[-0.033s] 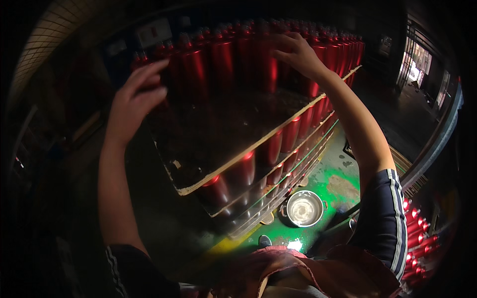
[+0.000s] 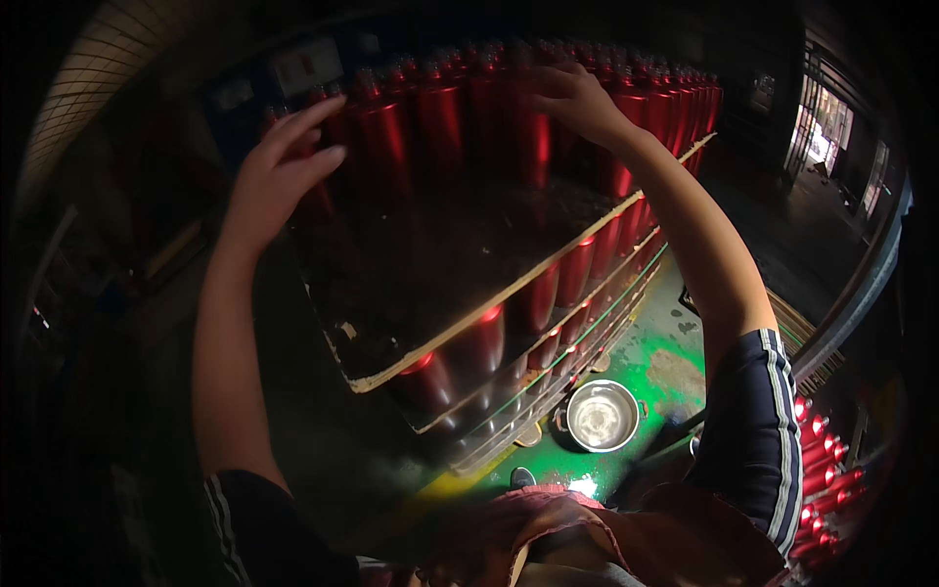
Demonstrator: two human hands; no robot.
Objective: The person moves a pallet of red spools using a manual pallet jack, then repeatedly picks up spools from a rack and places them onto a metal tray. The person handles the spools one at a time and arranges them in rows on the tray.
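- Head view: red bottles stood upright in packed rows between and beyond the hands, smooth and cylindrical, with rounded shoulders and narrow, glinting necks.
- Their glossy sides caught vertical streaks of light, darkening to near-black between.
- The left hand was loosely open beside the leftmost bottles, thumb parted from fingers, gripping nothing visible.
- The right hand was half curled at the front row; whether it gripped a bottle could not be told.
- Below both hands, a dark board bore the rows.
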